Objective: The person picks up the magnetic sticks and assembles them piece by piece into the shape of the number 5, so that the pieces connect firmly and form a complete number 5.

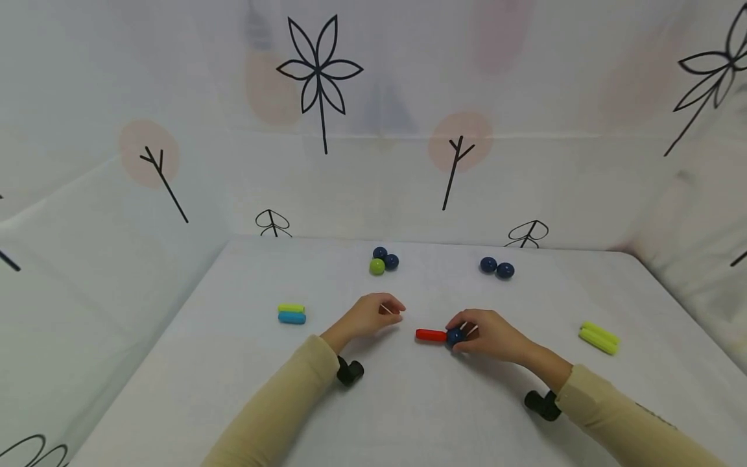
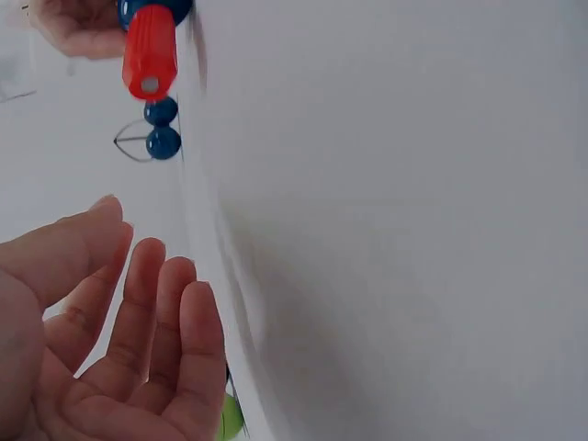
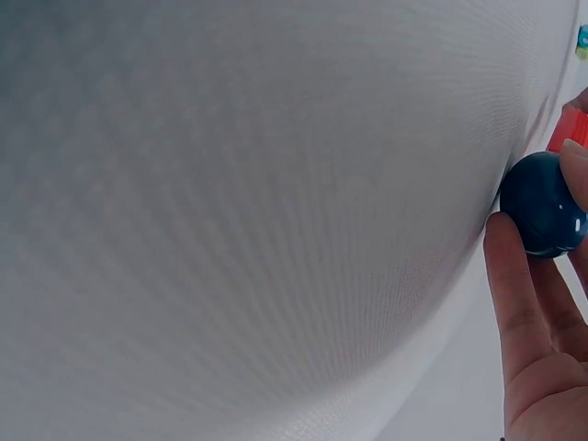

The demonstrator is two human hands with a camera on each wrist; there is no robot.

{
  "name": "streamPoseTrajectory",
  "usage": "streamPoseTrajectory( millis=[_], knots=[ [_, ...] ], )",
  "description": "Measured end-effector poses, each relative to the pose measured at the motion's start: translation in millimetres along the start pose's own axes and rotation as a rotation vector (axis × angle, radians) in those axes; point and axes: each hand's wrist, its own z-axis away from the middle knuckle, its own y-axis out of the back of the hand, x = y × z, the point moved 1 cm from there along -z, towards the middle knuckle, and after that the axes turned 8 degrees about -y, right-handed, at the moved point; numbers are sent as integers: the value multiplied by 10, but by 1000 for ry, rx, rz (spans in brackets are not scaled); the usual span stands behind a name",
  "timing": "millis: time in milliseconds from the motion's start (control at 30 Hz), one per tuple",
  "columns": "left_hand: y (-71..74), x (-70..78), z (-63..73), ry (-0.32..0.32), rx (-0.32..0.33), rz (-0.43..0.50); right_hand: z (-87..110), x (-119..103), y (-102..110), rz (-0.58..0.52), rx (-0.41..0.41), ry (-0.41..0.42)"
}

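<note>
With thumb and fingers, my right hand [image 1: 490, 334] holds a glossy dark blue ball [image 1: 454, 336] low over the white table, also in the right wrist view. Against the ball's left side lies a short red stick [image 1: 430, 335]; its near end, with a small grey dot, faces the left wrist camera. My left hand [image 1: 372, 314] hovers left of the red stick, fingers loosely bent and nothing between them. In the left wrist view its thumb and fingers [image 2: 138, 303] stand apart.
At the back are two dark blue balls with a green ball [image 1: 377, 266], and farther right another pair of blue balls [image 1: 497, 268]. A yellow stick [image 1: 291, 308] and a blue stick [image 1: 292, 318] lie left; two yellow-green sticks [image 1: 599, 338] lie right. Patterned white cloth [image 1: 379, 188] hangs behind.
</note>
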Motion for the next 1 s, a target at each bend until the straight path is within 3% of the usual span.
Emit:
streamPoseTrajectory(
  millis=[600,1000],
  knots=[
    [209,-183,-157,21,209,22,19,-11,-2,-11,-1,-8],
    [320,-201,-310,58,360,69,8,-2,-5,-6,3,-13]
  ],
)
